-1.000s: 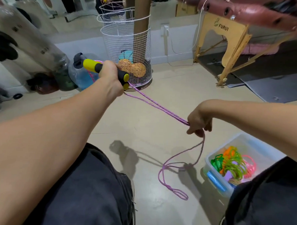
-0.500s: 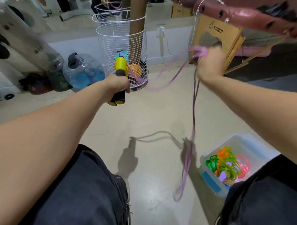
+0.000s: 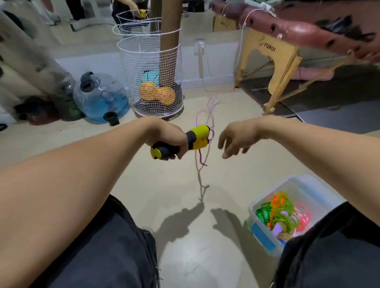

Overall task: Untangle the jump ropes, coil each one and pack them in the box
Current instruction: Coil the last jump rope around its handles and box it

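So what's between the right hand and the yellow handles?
In the head view, only blurred pink rope between the right hand and the yellow handles.

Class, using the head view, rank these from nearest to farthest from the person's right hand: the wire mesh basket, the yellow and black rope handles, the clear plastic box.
Measured from the right hand:
1. Rope handles, just to its left, gripped by the left hand.
2. Clear plastic box, on the floor below and to its right.
3. Wire mesh basket, standing by the far wall, up and to the left.
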